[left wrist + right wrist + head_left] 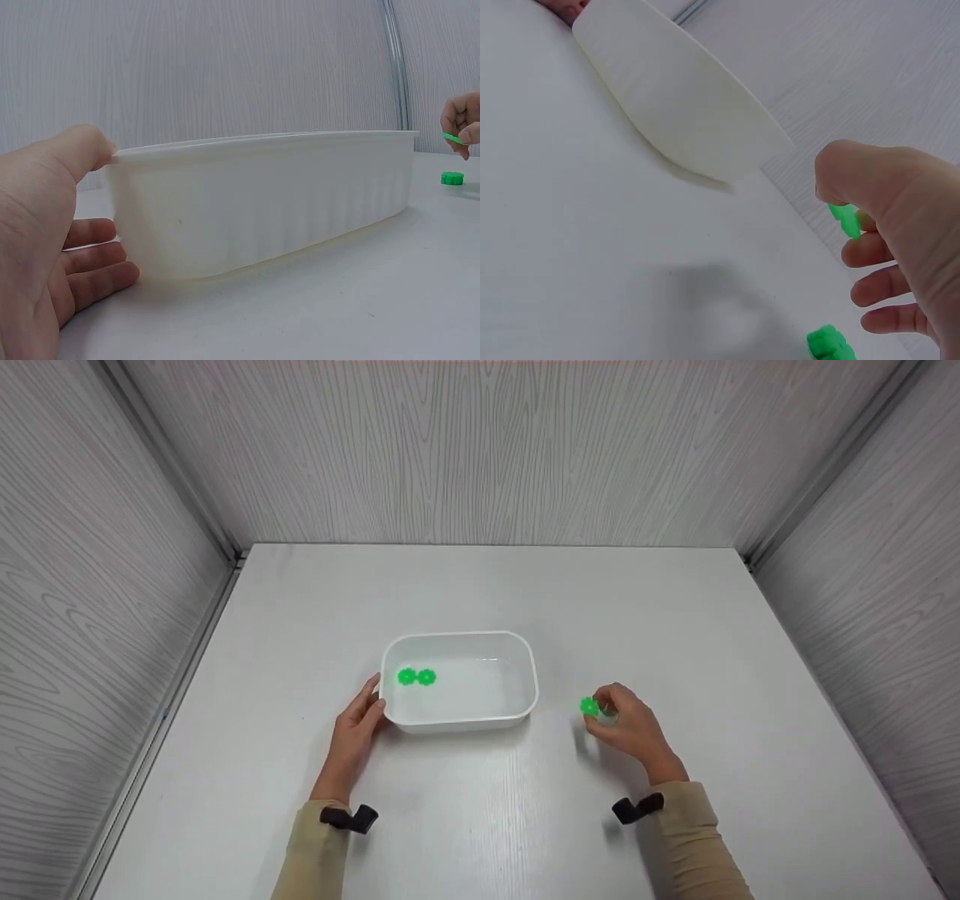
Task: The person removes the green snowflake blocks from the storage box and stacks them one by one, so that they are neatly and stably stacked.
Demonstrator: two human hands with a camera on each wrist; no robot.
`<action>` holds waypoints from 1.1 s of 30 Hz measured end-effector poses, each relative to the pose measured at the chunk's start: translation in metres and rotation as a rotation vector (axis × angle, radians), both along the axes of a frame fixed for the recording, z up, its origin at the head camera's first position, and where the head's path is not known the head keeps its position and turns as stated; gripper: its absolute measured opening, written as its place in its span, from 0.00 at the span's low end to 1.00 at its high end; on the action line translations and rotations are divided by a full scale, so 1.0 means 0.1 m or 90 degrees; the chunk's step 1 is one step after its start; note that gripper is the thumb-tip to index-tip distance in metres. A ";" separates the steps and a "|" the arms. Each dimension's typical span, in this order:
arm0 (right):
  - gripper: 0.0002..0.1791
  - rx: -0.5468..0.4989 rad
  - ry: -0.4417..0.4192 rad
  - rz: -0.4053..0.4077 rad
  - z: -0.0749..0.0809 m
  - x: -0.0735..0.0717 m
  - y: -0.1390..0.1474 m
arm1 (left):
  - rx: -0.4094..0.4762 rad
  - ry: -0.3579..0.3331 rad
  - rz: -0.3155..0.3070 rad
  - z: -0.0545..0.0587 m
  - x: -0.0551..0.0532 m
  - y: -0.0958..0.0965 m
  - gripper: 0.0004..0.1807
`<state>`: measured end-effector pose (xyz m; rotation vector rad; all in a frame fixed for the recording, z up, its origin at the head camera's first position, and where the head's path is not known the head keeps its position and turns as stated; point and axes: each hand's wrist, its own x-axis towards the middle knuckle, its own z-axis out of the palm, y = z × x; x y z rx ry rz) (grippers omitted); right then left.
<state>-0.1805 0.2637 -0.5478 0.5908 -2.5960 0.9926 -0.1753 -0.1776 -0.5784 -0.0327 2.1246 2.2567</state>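
Observation:
A white rectangular plastic container [459, 725] stands on the table. My left hand [356, 727] holds its left end, the thumb [88, 150] at the rim and the other fingers lower along the outer wall. Inside the container, toward the left, lie two green flower-shaped pieces [417, 677] side by side. Right of the container, my right hand [630, 727] pinches another green flower-shaped piece [846, 220] between thumb and fingers, above the table. Below that hand, one more green piece [452, 178] lies on the tabletop; the hand hides it in the head view.
The white table [480, 592] has a grey wood-grain panel [480, 450] along its back, with similar panels at left and right. Black straps with small mounts [349, 818] sit on both wrists over beige sleeves.

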 end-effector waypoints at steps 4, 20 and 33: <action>0.14 0.011 -0.026 -0.015 -0.01 0.01 0.10 | 0.012 -0.004 -0.005 0.01 -0.01 0.00 0.27; 0.16 0.095 -0.160 -0.105 -0.04 -0.04 0.36 | 0.006 0.002 -0.026 0.25 0.10 0.03 0.29; 0.17 0.124 -0.165 -0.112 -0.08 -0.11 0.35 | -0.008 0.007 -0.005 -0.02 0.01 0.00 0.27</action>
